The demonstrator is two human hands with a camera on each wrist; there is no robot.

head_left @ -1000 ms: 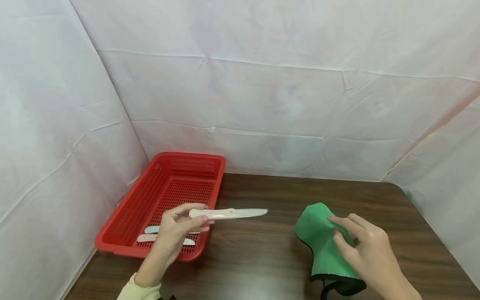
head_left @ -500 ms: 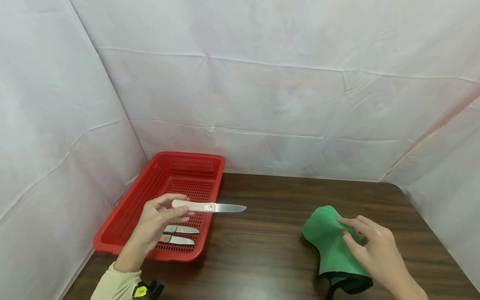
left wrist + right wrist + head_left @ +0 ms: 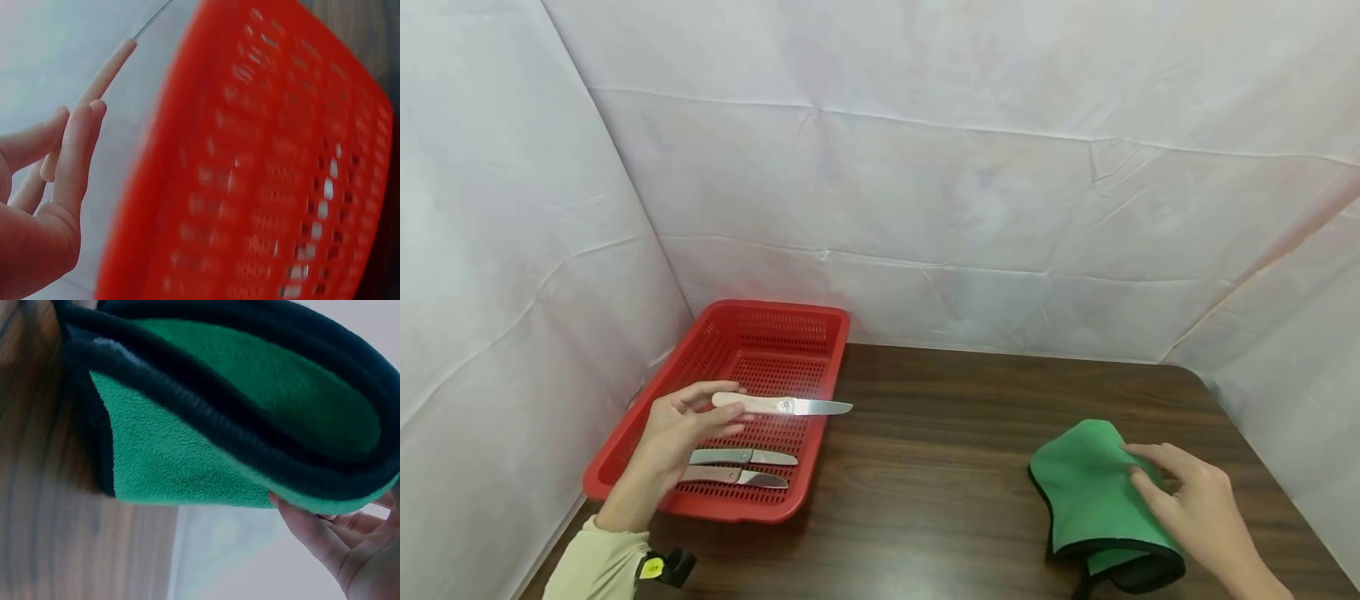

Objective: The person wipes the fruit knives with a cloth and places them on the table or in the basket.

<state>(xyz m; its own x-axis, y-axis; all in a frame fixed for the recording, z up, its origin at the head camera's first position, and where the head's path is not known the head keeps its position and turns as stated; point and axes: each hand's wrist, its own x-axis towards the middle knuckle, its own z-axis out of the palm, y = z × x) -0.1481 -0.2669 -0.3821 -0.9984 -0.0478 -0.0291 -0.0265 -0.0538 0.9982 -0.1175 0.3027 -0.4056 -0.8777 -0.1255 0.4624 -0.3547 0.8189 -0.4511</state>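
Note:
Over the red plastic basket (image 3: 597, 479), my left hand (image 3: 673, 429) pinches a knife (image 3: 760, 404) by its cream handle, the blade pointing right. The left wrist view shows the same knife (image 3: 103, 78) between thumb and fingers, beside the basket wall (image 3: 206, 187). Two more knives lie in the basket: one with a grey-green handle (image 3: 721, 456) and one with a pinkish handle (image 3: 711, 474). At the right, my right hand (image 3: 1195, 500) pinches a folded green cloth (image 3: 1097, 487) with black edging. In the right wrist view the cloth (image 3: 175, 450) hangs in a loop above the thumb.
A brown wooden table (image 3: 925, 467) lies under everything. Pale sheeting (image 3: 925, 192) stands as a wall behind and at both sides, close to the basket's left side. A small black device with a yellow label (image 3: 658, 568) sits on the left wrist.
My left hand has moved left with the knife, from the basket's right side to over it, uncovering the two knives below. My right hand and the cloth have shifted right and slightly down.

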